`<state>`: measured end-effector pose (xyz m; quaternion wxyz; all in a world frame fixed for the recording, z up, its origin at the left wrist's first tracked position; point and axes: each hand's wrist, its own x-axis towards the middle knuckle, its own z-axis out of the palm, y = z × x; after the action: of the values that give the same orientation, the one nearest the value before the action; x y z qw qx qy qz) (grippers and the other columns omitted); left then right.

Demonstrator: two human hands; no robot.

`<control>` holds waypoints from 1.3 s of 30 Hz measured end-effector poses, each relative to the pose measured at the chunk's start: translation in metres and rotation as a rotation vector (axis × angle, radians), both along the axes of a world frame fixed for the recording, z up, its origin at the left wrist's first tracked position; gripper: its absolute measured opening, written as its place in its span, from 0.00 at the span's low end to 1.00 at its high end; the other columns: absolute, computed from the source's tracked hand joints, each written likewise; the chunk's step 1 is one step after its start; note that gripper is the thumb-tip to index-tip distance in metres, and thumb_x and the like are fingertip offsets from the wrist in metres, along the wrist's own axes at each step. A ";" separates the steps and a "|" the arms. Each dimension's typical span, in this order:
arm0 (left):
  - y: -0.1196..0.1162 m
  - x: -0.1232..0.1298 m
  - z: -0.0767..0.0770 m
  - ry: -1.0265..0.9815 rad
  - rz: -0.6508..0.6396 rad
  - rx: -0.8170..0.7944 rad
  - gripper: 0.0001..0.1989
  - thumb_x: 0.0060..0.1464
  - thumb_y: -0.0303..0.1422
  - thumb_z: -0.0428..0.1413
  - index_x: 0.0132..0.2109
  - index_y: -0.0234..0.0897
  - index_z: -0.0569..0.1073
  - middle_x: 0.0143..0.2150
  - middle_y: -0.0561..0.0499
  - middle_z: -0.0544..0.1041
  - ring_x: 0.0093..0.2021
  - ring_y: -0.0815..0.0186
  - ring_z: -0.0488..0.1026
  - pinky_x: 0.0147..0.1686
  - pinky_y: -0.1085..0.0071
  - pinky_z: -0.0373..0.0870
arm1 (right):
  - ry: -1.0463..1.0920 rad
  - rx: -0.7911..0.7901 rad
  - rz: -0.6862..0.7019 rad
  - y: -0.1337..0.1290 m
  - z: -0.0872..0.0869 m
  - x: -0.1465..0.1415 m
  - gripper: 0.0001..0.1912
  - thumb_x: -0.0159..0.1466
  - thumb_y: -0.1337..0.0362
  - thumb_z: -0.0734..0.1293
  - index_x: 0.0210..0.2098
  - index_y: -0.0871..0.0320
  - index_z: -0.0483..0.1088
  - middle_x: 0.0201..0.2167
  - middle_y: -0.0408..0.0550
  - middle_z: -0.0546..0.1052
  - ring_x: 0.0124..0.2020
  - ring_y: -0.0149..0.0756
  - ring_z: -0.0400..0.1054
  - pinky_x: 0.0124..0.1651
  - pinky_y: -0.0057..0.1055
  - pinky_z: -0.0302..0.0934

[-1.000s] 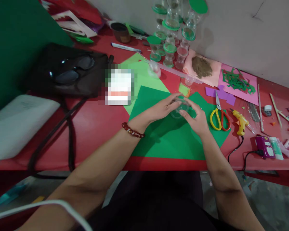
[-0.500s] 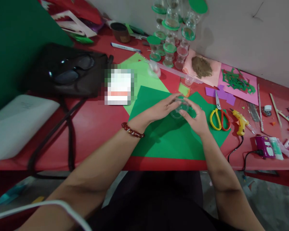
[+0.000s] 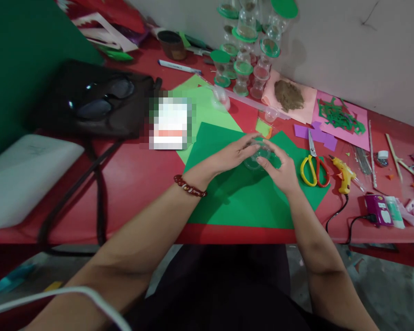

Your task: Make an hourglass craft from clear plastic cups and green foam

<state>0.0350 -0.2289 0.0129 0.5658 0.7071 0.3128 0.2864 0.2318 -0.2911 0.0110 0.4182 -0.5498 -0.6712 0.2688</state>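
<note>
A clear plastic cup [image 3: 255, 162] is held between my two hands over a dark green paper sheet [image 3: 241, 207]. My left hand [image 3: 239, 151] curls round its left side, the wrist in a beaded bracelet [image 3: 189, 187]. From the right, my right hand [image 3: 281, 170] grips the cup with thumb and fingers. The fingers partly hide the cup, so its full shape cannot be made out. Scissors [image 3: 313, 171] with yellow and red handles lie right of my right hand. Just beyond the fingers is a small light green and orange piece [image 3: 264, 128].
Stacked clear cups with green discs [image 3: 243, 69] stand at the back. Brown powder [image 3: 289, 95] and green paper shreds [image 3: 341, 115] lie on paper sheets. At right are a yellow glue gun [image 3: 345, 174] with a cord and a purple box [image 3: 378, 209]. A black bag [image 3: 55, 101] sits left.
Both hands stay on the cup, nearly still. The view has shifted very slightly; nothing else visibly differs.
</note>
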 end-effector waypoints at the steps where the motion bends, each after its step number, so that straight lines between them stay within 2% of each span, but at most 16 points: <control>1: 0.000 0.000 -0.001 -0.003 -0.002 -0.002 0.29 0.71 0.43 0.47 0.73 0.36 0.63 0.71 0.37 0.72 0.69 0.53 0.70 0.67 0.59 0.67 | 0.001 -0.001 0.000 0.000 0.000 0.000 0.34 0.63 0.34 0.71 0.61 0.46 0.77 0.57 0.50 0.83 0.61 0.50 0.75 0.69 0.56 0.65; 12: -0.001 -0.001 0.004 0.031 0.012 -0.039 0.32 0.69 0.44 0.49 0.73 0.33 0.61 0.73 0.35 0.69 0.71 0.52 0.68 0.68 0.59 0.66 | 0.002 0.004 0.004 0.000 0.000 0.000 0.35 0.63 0.34 0.71 0.61 0.48 0.77 0.56 0.52 0.83 0.61 0.50 0.75 0.68 0.56 0.66; 28: 0.001 0.000 -0.002 -0.008 0.013 -0.048 0.30 0.69 0.44 0.49 0.73 0.38 0.62 0.73 0.37 0.69 0.70 0.54 0.70 0.67 0.60 0.67 | 0.015 -0.010 -0.006 -0.001 0.001 -0.001 0.35 0.63 0.34 0.71 0.60 0.47 0.77 0.57 0.51 0.83 0.62 0.50 0.75 0.68 0.55 0.65; 34: 0.000 -0.001 0.000 0.037 0.018 -0.037 0.32 0.70 0.44 0.48 0.74 0.37 0.61 0.73 0.36 0.69 0.70 0.52 0.69 0.67 0.56 0.67 | 0.016 -0.002 -0.003 0.000 0.001 -0.001 0.35 0.63 0.34 0.72 0.60 0.47 0.77 0.57 0.51 0.83 0.61 0.50 0.75 0.68 0.55 0.66; 39: 0.000 -0.001 0.000 -0.002 0.013 -0.049 0.31 0.69 0.44 0.49 0.74 0.37 0.62 0.72 0.37 0.70 0.70 0.52 0.69 0.68 0.56 0.66 | 0.007 -0.003 -0.003 0.000 0.000 0.000 0.35 0.63 0.34 0.71 0.61 0.47 0.77 0.57 0.51 0.83 0.61 0.50 0.75 0.68 0.54 0.65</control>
<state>0.0341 -0.2287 0.0133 0.5813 0.6908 0.3237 0.2828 0.2316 -0.2914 0.0113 0.4203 -0.5505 -0.6685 0.2709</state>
